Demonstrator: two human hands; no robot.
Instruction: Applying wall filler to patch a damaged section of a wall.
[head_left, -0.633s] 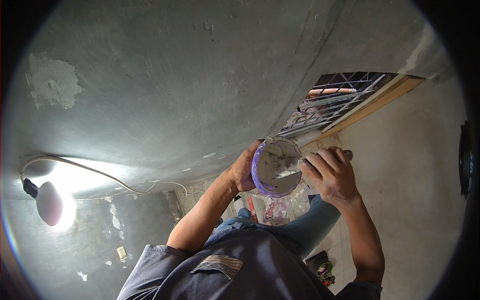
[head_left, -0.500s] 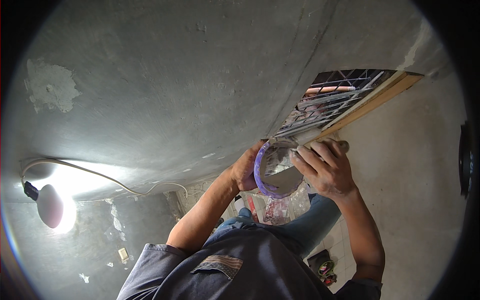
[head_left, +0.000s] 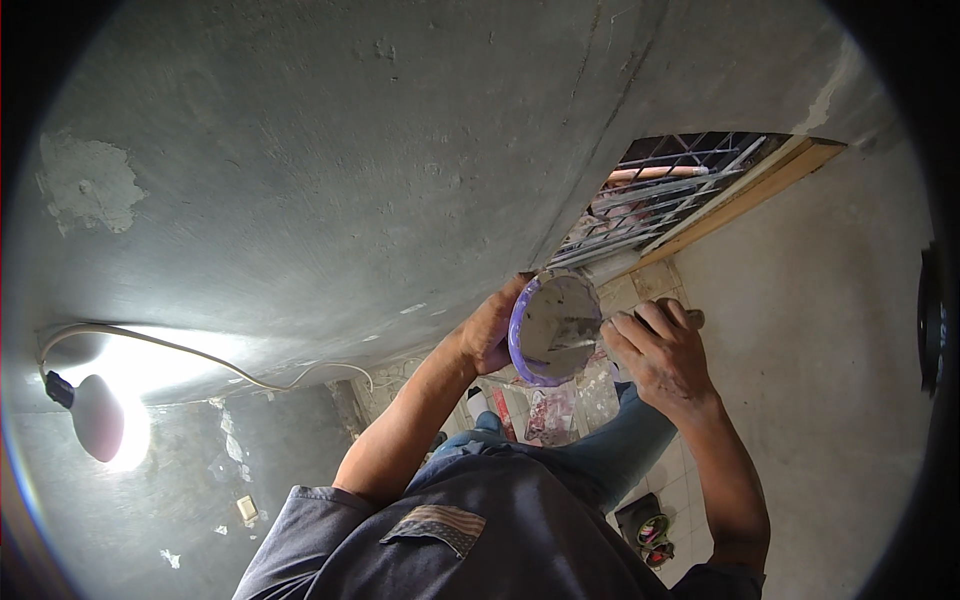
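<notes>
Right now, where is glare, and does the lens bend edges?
Head view: glare around the lit bulb, washing out part of the grey wall, but not the purple-rimmed tub; head view: black corners, and a curved edge above the grille.

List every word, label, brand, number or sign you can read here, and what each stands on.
No text reads clearly enough to quote.
Black object at the right edge: small pale marks, too blurred to read.
Dark shirt: a striped, flag-like print, no legible words.
Purple-rimmed tub: no lettering shows.
</notes>
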